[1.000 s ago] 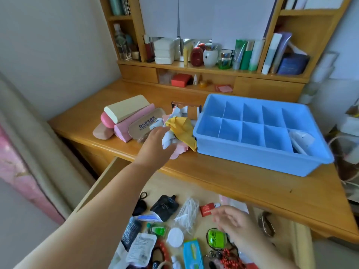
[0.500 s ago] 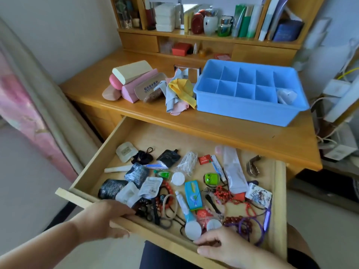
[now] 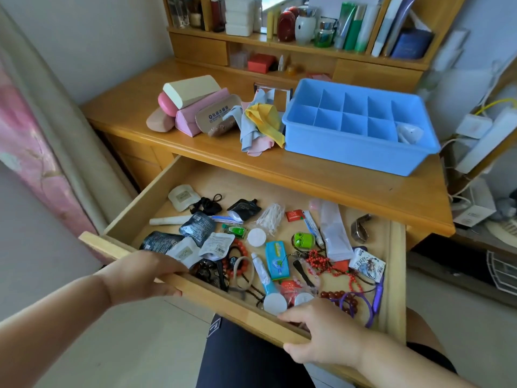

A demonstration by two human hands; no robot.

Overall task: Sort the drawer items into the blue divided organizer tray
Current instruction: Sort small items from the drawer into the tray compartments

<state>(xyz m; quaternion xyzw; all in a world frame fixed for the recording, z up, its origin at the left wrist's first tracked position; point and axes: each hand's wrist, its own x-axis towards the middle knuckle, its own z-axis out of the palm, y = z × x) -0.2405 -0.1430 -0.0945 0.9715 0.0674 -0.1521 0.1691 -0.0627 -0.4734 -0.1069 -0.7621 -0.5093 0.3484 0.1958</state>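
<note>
Gripped at its near front edge by both hands, the drawer (image 3: 393, 264) is held pulled out: left hand (image 3: 140, 278) curled over the rail on the left, right hand (image 3: 321, 331) clamped on the rail at the right, probably so the loose items are exposed for sorting. Sachets (image 3: 183, 252), one marked "BOGO", a blue tube (image 3: 264, 278) and red beads (image 3: 321, 261) lie inside. On the desk (image 3: 335, 177) beyond, the blue tray (image 3: 361, 152) is set far right, nearly empty
</note>
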